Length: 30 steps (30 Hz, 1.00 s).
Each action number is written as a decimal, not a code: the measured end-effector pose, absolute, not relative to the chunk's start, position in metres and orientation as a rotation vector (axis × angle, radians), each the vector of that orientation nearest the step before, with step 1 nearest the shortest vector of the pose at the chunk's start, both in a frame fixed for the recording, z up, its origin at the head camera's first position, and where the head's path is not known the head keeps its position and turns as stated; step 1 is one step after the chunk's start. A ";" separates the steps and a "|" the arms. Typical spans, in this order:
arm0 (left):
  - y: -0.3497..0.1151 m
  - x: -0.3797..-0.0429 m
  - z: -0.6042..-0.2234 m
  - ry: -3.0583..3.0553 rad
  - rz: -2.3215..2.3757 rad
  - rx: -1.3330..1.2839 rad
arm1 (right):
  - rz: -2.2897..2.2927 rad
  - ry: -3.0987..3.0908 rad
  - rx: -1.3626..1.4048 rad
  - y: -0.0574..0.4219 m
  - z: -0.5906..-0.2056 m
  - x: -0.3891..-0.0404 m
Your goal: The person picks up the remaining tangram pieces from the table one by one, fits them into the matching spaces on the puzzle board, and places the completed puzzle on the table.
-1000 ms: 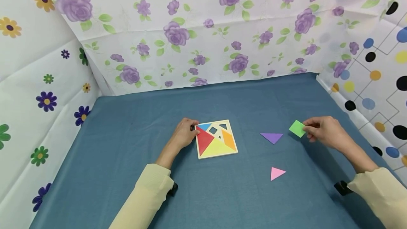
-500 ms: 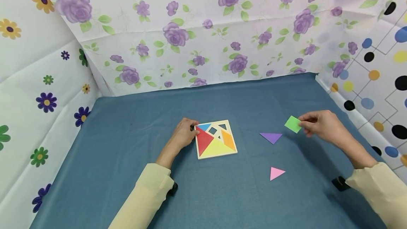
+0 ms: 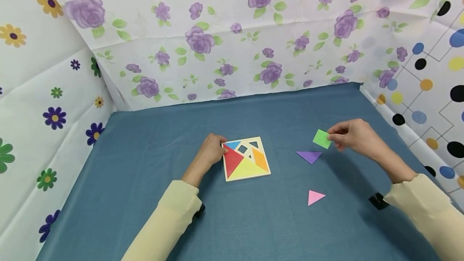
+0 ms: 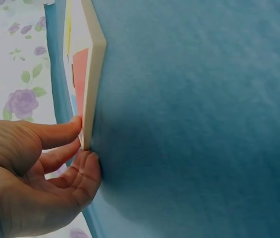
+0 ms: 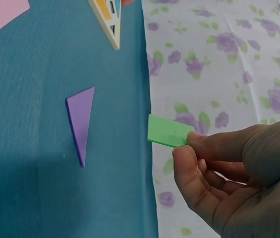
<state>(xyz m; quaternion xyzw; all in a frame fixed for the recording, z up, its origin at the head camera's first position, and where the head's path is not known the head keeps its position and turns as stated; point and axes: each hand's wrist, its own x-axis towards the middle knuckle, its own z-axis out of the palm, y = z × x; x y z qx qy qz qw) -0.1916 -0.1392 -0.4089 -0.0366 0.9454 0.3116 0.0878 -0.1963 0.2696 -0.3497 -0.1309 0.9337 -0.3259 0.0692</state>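
A square wooden tangram board (image 3: 248, 159) lies on the blue cloth, holding red, blue, yellow and orange pieces; several of its spaces show dark. At its upper left corner, my left hand (image 3: 209, 151) pinches the frame, thumb on top and fingers at the edge, as the left wrist view shows of the board (image 4: 96, 64). Between thumb and fingertips my right hand (image 3: 353, 136) pinches a green square piece (image 3: 322, 139), raised above the cloth. Just below and left of it lies a purple triangle (image 3: 309, 156). Nearer the front rests a pink triangle (image 3: 315, 197).
Blue cloth (image 3: 253, 220) covers the table. A curtain with purple roses (image 3: 201, 39) hangs behind it. Flowered fabric (image 3: 47, 148) stands at the left, and dotted fabric (image 3: 424, 100) at the right.
My right hand has carried the green square leftward and slightly away from me, toward the board. My left hand keeps its place on the frame; the board and both triangles stay put.
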 end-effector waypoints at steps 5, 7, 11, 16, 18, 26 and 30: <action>-0.133 -0.195 -0.402 2.791 0.861 -0.174 | -0.984 2.788 -0.390 0.257 -0.346 -0.198; -0.131 -0.196 -0.400 2.780 0.846 -0.189 | -0.989 2.782 -0.389 0.253 -0.345 -0.199; -0.128 -0.197 -0.397 2.797 0.788 -0.158 | -1.002 2.765 -0.394 0.244 -0.342 -0.200; -0.125 -0.198 -0.395 2.810 0.749 -0.145 | -1.019 2.725 -0.394 0.233 -0.338 -0.203; -0.124 -0.197 -0.395 2.804 0.750 -0.159 | -1.030 2.706 -0.396 0.228 -0.336 -0.204; -0.120 -0.200 -0.394 2.822 0.625 -0.149 | -1.050 2.677 -0.417 0.210 -0.328 -0.207; -0.118 -0.201 -0.394 2.823 0.597 -0.153 | -1.074 2.662 -0.417 0.199 -0.323 -0.208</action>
